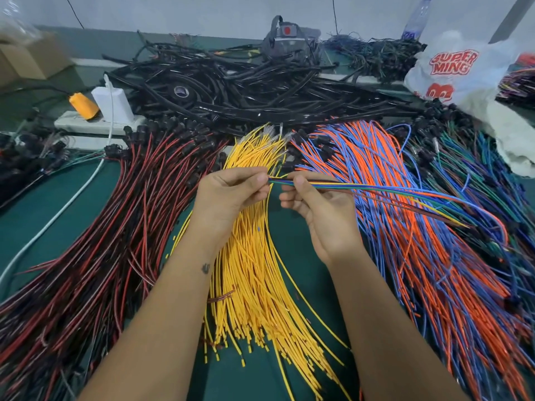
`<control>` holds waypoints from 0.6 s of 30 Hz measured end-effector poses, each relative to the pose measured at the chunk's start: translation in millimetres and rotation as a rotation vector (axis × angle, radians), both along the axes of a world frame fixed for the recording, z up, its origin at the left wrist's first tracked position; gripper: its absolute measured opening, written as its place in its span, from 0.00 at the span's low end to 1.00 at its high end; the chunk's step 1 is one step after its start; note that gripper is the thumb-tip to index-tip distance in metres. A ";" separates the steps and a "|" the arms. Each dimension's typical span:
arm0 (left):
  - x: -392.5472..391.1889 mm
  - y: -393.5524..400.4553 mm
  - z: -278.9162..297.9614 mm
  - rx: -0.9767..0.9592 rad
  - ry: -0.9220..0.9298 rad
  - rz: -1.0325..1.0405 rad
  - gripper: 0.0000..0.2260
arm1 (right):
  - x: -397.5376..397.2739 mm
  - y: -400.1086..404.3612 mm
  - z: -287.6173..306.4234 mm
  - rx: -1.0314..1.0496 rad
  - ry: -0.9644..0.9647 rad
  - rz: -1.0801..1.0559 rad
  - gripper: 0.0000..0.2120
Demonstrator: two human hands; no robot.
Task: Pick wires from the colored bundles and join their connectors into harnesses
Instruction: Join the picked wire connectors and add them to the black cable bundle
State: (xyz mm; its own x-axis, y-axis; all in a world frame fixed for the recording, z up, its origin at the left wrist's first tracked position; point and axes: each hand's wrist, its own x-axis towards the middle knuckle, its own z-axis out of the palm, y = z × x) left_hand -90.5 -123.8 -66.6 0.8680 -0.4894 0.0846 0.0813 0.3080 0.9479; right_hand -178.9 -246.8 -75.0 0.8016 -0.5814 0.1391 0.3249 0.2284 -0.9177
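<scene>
Both hands [231, 192] [315, 204] pinching one mixed wire set [362, 188] at its connector end, joining underway; big bundles [252, 270] left.

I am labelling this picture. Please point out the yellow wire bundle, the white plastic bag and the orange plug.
yellow wire bundle [254, 285]: head view, middle of the strands.
white plastic bag [457, 73]: head view, its printed front.
orange plug [83, 106]: head view, its top face.

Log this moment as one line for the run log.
step: gathering wires | left hand: pinches mixed wire set | right hand: holds same set | below: yellow bundle | connectors: not visible
</scene>
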 end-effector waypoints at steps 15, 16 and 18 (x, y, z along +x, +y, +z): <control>66.0 -14.2 28.4 0.659 -0.499 0.055 0.07 | 3.6 -6.3 -7.0 0.002 0.123 0.052 0.04; 79.9 -21.8 30.2 0.716 -0.602 0.131 0.09 | 3.8 -6.8 -7.1 -0.002 0.133 0.058 0.04; 108.0 -32.9 27.4 0.860 -0.740 0.186 0.15 | 3.8 -7.6 -6.7 -0.003 0.145 0.078 0.04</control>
State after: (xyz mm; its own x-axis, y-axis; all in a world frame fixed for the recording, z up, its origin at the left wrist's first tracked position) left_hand 17.6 -156.7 -39.2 0.8097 -0.5017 0.3043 -0.5623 -0.5149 0.6471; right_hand -175.1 -254.5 -81.6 0.8562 -0.5163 0.0204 0.1707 0.2454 -0.9543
